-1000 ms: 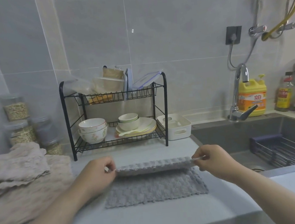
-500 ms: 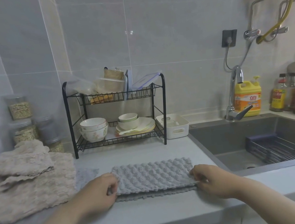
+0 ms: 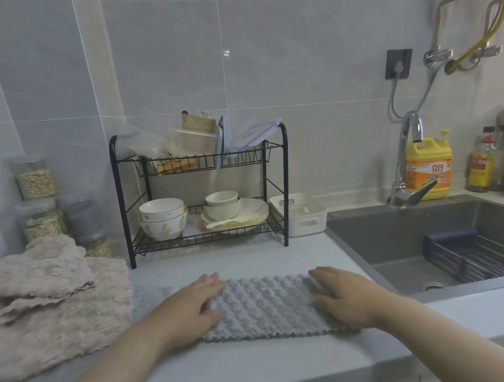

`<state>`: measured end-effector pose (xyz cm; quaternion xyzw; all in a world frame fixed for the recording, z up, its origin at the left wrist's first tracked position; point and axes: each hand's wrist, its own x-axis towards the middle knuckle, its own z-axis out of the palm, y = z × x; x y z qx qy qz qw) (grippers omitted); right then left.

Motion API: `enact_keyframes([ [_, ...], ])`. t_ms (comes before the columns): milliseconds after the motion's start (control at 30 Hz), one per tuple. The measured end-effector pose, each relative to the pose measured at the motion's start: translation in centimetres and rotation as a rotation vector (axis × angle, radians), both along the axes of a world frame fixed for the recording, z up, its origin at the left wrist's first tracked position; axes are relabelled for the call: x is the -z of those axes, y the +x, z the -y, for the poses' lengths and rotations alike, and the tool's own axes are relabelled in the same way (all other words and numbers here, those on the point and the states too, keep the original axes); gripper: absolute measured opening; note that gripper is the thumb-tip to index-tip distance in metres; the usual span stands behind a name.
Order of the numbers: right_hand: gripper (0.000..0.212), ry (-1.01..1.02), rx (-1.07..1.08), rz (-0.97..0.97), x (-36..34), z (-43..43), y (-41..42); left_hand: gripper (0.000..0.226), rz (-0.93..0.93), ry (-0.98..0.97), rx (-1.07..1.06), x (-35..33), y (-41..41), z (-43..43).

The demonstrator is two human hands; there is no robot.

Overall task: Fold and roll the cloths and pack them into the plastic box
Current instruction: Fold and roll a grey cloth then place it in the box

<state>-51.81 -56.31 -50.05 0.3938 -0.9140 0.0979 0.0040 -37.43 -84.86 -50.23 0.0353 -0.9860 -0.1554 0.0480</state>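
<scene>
A grey bobbled cloth (image 3: 265, 306) lies folded in half on the counter in front of me. My left hand (image 3: 189, 309) presses flat on its left end, fingers straight. On the cloth's right end my right hand (image 3: 342, 294) lies flat, fingers spread. A pile of beige cloths (image 3: 45, 305) sits at the left, with another grey cloth (image 3: 149, 298) partly showing under it. The white plastic box (image 3: 301, 213) stands at the back, beside the dish rack, empty as far as I can see.
A black dish rack (image 3: 203, 196) with bowls and plates stands behind the cloth. The sink (image 3: 441, 240) with a dark drainer lies to the right. Jars (image 3: 39, 198) stand at the back left; a yellow detergent bottle (image 3: 429, 169) and sauce bottles line the back right.
Both hands folded the far edge of the grey cloth toward me, laid it down, let go of the corners and now lie flat on the folded cloth.
</scene>
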Motion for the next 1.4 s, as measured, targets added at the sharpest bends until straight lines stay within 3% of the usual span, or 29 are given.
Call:
enact_keyframes([
  [100, 0.076, 0.203, 0.009, 0.026, 1.1, 0.8, 0.1, 0.082, 0.159, -0.02, 0.007, 1.0, -1.0, 0.2],
  [167, 0.103, 0.201, 0.002, 0.033, 1.6, 0.6, -0.2, 0.106, 0.225, -0.12, 0.022, 1.3, -1.1, 0.8],
  [233, 0.11, 0.191, 0.014, 0.059, 2.1, 0.4, -0.9, 0.115, 0.25, -0.173, 0.037, 1.6, -1.2, 1.5],
  [300, 0.102, 0.173, 0.019, 0.098, 2.3, 0.5, -1.3, 0.117, 0.266, -0.174, 0.038, 1.7, -1.2, 1.7],
  [367, 0.078, 0.086, 0.032, 0.122, 2.0, 0.6, -1.4, 0.112, 0.259, -0.142, 0.017, 1.4, -1.2, 1.5],
  [467, 0.054, -0.218, 0.223, 0.171, 1.0, 0.3, -2.5, 0.079, 0.128, -0.063, -0.025, 0.5, -1.6, 0.4],
  [533, 0.042, -0.129, 0.333, 0.117, 0.3, 0.2, -3.3, 0.067, 0.063, -0.041, -0.007, 0.1, -2.2, -0.8],
  [633, 0.045, 0.059, 0.385, 0.11, 0.0, 1.0, -3.2, 0.072, 0.081, -0.016, 0.073, 0.4, -3.5, -3.2],
  [733, 0.032, -0.053, 0.375, 0.144, 0.1, 1.6, -3.0, 0.085, 0.152, -0.067, 0.093, 1.4, -4.3, -4.7],
  [800, 0.02, -0.242, 0.382, 0.304, 0.1, 1.8, -2.7, 0.089, 0.187, -0.096, 0.078, 1.7, -4.5, -5.0],
  [900, 0.023, -0.415, 0.376, 0.495, -0.1, 1.5, -2.6, 0.088, 0.2, -0.108, 0.063, 1.6, -4.5, -5.1],
  [1133, 0.044, -0.726, 0.393, 0.63, -1.8, 1.2, -2.5, 0.083, 0.229, -0.104, 0.031, 1.1, -3.9, -5.8],
  [1300, 0.035, -0.822, 0.436, 0.74, -3.2, 1.4, -2.1, 0.061, 0.094, -0.083, -0.009, 1.2, -3.8, -6.7],
  [1400, 0.028, -0.872, 0.418, 0.785, -4.1, 2.1, -1.9, 0.062, 0.08, -0.151, -0.032, 1.7, -4.3, -7.4],
])
